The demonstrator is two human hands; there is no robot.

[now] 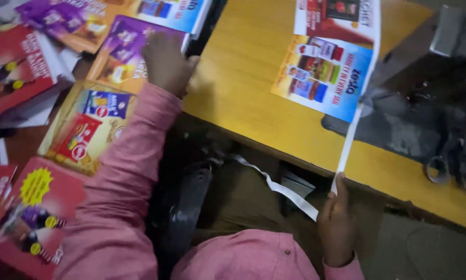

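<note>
Seated at the yellow wooden table (253, 98), the person's right hand (338, 218) pinches a long white paper strip (353, 129) taut below its near edge, while the left hand (165, 62), fingers curled, presses a purple printed poster (126, 49) beyond its left edge.

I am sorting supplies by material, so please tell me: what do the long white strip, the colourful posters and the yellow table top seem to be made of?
The long white strip in the right hand looks like woven tape or paper: thin, limp, curling. The colourful poster under the left hand seems glossy printed paper, with sheen. The yellow table top looks like smooth wood or laminate, showing faint grain.
</note>
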